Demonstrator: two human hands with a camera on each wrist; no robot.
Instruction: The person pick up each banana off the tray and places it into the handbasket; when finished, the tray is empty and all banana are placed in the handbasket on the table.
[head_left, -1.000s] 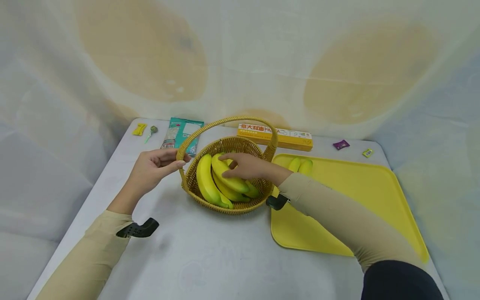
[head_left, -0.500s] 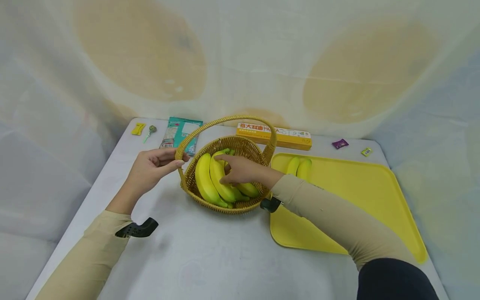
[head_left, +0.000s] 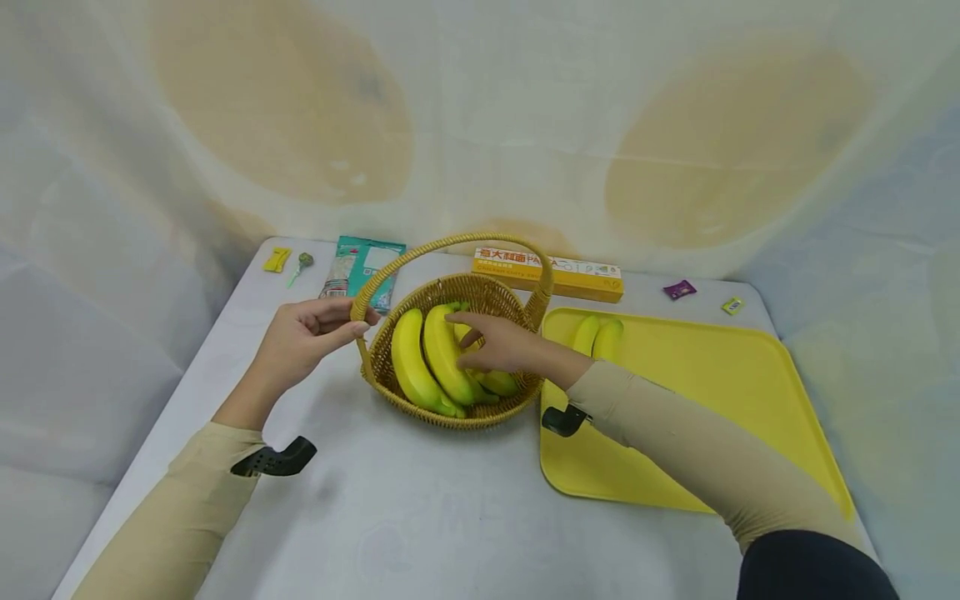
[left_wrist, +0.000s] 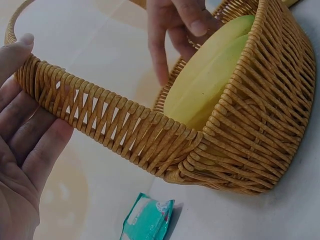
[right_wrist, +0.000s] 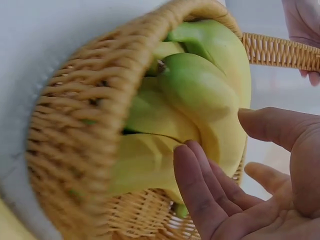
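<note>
1. Inside the round woven wicker basket [head_left: 457, 379] sits a bunch of yellow bananas [head_left: 431, 358], long axis running from the basket's near rim to its far rim.
2. Right hand [head_left: 498, 346] lies just right of the bunch, fingers loosely spread, tips touching the bananas; it's the nearer hand.
3. Left hand [head_left: 303, 337] pinches the basket's arched handle [head_left: 450, 246] at its left end.
4. Right wrist view shows those fingers [right_wrist: 200, 185] not wrapped round the bananas, which the head view hides.
5. Right of the basket: flat yellow plastic tray [head_left: 712, 392] with two more bananas [head_left: 597, 337].
</note>
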